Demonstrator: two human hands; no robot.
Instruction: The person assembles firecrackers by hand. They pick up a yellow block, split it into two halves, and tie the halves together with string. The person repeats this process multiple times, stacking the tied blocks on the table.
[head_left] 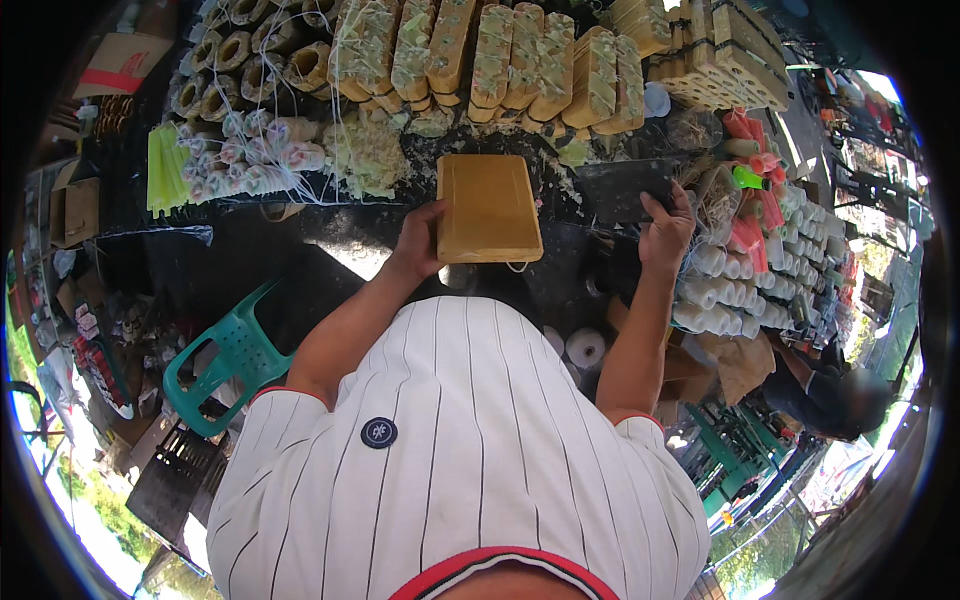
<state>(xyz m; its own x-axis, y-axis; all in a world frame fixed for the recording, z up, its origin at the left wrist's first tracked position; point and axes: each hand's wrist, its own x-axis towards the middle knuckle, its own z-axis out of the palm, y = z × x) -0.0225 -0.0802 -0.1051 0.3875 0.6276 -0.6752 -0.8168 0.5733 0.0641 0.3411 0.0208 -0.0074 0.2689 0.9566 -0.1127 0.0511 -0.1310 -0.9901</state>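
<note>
Tan slab and dark panel, both held

Left hand: closed on the slab's left edge, at the black worktable's near side. Right hand: gripping the panel's right end. Beyond: row of bevelled tan blocks.

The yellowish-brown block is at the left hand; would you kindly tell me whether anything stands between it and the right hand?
Only the dark flat plate held by the right hand, which extends toward the yellowish-brown block. From the plate's left edge to the block, no obstacle is visible.
</note>
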